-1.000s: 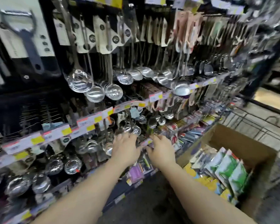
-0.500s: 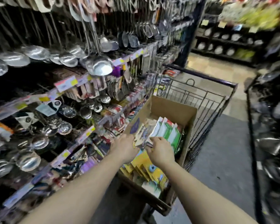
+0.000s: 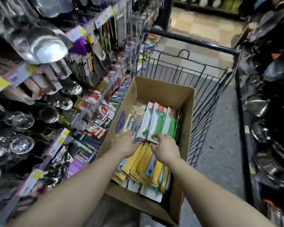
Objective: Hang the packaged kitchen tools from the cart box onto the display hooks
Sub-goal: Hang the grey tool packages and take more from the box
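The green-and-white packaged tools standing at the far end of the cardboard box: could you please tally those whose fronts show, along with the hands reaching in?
Green-and-white packs with fronts showing: 3
Hands in the cardboard box: 2, the left hand and the right hand
Total: 5
The yellow packs overlap too much to count.
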Demonstrator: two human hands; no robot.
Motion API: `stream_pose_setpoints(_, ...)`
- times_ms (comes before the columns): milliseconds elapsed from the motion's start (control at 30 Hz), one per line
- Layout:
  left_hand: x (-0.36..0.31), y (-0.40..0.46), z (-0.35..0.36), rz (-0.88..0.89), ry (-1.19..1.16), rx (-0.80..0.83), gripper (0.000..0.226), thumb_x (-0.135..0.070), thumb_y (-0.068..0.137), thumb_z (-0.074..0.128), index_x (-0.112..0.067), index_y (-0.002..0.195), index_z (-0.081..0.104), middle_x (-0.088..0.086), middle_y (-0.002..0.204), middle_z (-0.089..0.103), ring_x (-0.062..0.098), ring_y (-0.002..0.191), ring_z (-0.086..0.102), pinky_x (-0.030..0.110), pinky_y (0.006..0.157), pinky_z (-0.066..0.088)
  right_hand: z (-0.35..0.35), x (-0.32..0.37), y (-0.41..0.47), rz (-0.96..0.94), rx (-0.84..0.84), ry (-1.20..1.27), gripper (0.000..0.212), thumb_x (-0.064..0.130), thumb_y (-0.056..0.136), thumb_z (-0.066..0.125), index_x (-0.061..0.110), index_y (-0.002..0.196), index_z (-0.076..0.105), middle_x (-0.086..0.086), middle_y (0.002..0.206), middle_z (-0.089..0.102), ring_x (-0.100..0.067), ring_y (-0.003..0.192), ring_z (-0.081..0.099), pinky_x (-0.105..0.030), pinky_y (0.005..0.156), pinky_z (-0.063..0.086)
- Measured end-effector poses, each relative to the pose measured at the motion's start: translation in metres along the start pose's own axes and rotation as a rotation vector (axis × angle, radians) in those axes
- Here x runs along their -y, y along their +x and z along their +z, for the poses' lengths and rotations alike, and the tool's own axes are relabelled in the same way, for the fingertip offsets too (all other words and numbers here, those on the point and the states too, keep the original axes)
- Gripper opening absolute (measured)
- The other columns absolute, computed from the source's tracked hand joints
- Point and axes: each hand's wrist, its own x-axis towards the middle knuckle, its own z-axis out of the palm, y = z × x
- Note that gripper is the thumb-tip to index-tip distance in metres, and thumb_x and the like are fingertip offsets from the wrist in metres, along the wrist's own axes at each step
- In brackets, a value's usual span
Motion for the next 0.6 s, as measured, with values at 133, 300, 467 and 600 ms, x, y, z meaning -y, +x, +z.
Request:
stream_pose_setpoints(133,0.009,0.048,0.002,-0.019,-0.042,0.07,0.058,-0.048,0.093,0.063,-0.014,0.139,0.05,0.014,0.142,0.054,0.038,0.131,0.049,0.043,0.106,0.044,0.01,0.009,0.04,0.059,0.044,0.008,0.049,0.038,0.097,0.057,0.02,0.142,0.049,-0.012,0.135,0.053,-0.034,0.125,0.051,-0.042,0.098,0.048)
stream_pose_setpoints(300,0.016,0.096,0.015,-0.059,-0.118,0.179,0.06,-0.041,0.094,0.064,-0.009,0.141,0.047,0.017,0.142,0.05,0.038,0.131,0.049,0.039,0.103,0.042,0.023,0.014,0.078,0.146,0.12,0.021,0.051,0.036,0.097,0.058,0.018,0.143,0.048,-0.014,0.135,0.052,-0.035,0.128,0.048,-0.041,0.101,0.045)
stream_pose_setpoints(467,0.017,0.133,0.039,-0.199,-0.288,0.228,0.066,-0.04,0.095,0.065,-0.009,0.146,0.039,0.018,0.145,0.046,0.037,0.133,0.046,0.042,0.108,0.043,0.035,0.006,0.104,0.207,0.172,0.042,0.049,0.034,0.097,0.059,0.018,0.142,0.05,-0.014,0.136,0.052,-0.034,0.128,0.047,-0.039,0.101,0.042)
stream_pose_setpoints(600,0.013,0.149,0.059,-0.328,-0.435,0.237,0.081,-0.031,0.098,0.064,-0.012,0.16,0.016,0.016,0.159,0.031,0.036,0.144,0.034,0.043,0.116,0.034,0.044,-0.002,0.117,0.238,0.175,0.06,0.045,0.032,0.097,0.059,0.016,0.139,0.053,-0.014,0.134,0.055,-0.034,0.125,0.051,-0.04,0.101,0.044)
